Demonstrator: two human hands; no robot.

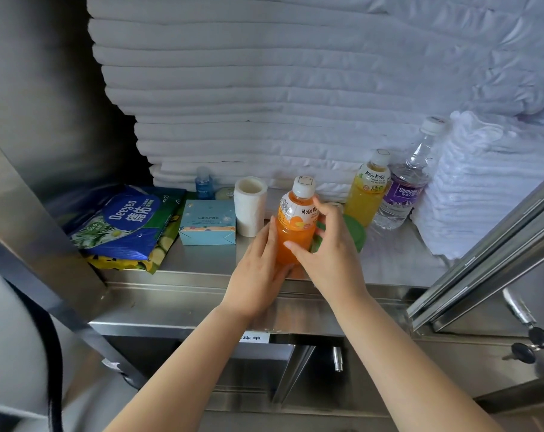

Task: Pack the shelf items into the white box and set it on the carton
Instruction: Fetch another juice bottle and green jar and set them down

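Observation:
An orange Mogu Mogu bottle (296,224) with a white cap stands upright near the front of the steel shelf (202,260). My left hand (258,272) wraps its lower left side. My right hand (330,244) grips its right side, fingers across the front. Behind my right hand sits a green lidded thing (355,233), partly hidden. A yellow Mogu Mogu bottle (369,190) and a clear water bottle (409,182) with a purple label stand further back on the right. No white box or carton is in view.
On the shelf's left lie blue tissue packs (124,222), then a light blue small box (208,222), a white paper roll (250,205), a small blue bottle (203,182). Stacked white linen (264,88) fills the back; folded white towels (482,182) at right. A cabinet door (498,244) stands open at right.

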